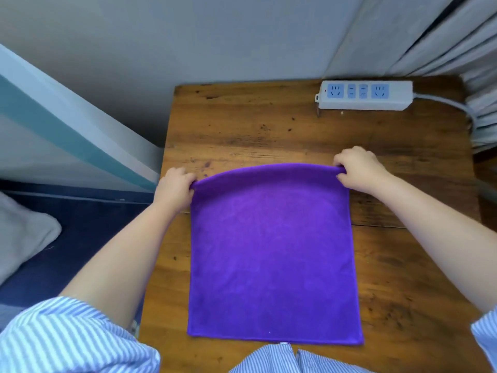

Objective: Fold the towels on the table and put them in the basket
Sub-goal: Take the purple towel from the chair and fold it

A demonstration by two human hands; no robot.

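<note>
A purple towel (pixel 273 254) lies spread on a worn wooden table (pixel 242 130), its near edge close to the person's body and its far edge lifted off the wood. The left hand (pixel 174 188) pinches the far left corner with curled fingers, and the right hand (pixel 357 168) pinches the far right corner the same way. A white power strip (pixel 364 95) with blue sockets sits at the table's far right, its cord running off toward grey curtains (pixel 443 36). A grey wall (pixel 188 36) stands behind the table. To the left lies dark blue bedding (pixel 80 238) with a pale pillow (pixel 21 232). Blue-striped sleeves (pixel 67 337) frame the bottom.
</note>
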